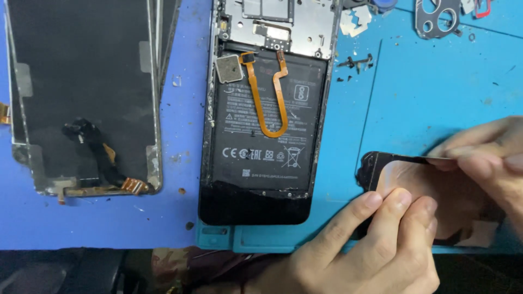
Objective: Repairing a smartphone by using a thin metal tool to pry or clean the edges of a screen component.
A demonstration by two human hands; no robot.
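Observation:
A glossy black phone panel (406, 177) lies on the blue mat at the lower right, and both of my hands grip it. My left hand (376, 245) presses its near edge with the fingertips on the glass. My right hand (485, 149) pinches the far edge from the right. An opened phone (261, 120) lies in the middle, showing its black battery, an orange flex cable and a small square sensor. It is apart from both hands.
A removed screen (81, 98) lies face down at the left with a black and copper flex at its lower end. A blue work mat (436, 81) covers the table. Small screws (357, 62) and a metal camera bracket (436, 19) sit at the top right.

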